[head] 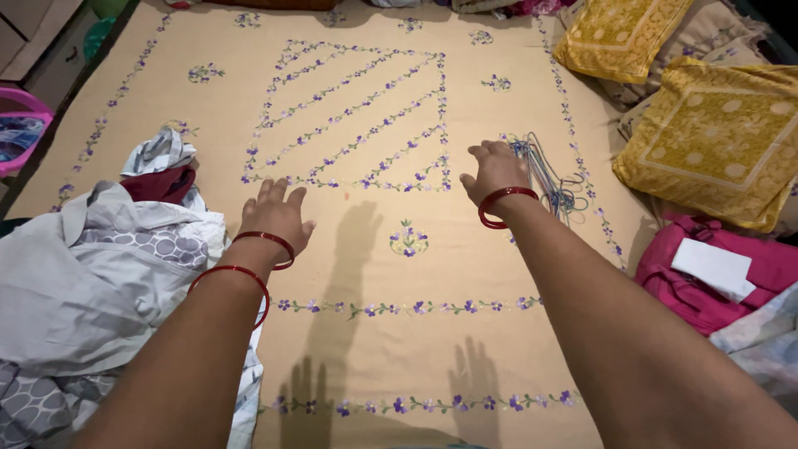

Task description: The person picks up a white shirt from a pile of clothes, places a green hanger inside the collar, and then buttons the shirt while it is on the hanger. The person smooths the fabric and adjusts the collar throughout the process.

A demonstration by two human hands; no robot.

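Note:
My left hand (276,214) reaches forward over the beige bedsheet (357,141) with purple flower embroidery, palm down, fingers spread, holding nothing. Two red bangles (249,258) ring that wrist. A heap of grey and white clothes (100,283) lies just left of it. My right hand (495,170) also hovers palm down with fingers apart, a red bangle (504,206) on its wrist. It is right beside a bundle of blue and white wire hangers (549,179), close to them or touching; I cannot tell which.
Yellow patterned pillows (719,137) are stacked at the right. A pink cloth with a white folded piece (715,270) lies at the right edge. A dark red garment (158,185) sits atop the clothes heap. A pink basket (21,125) stands off the bed at left.

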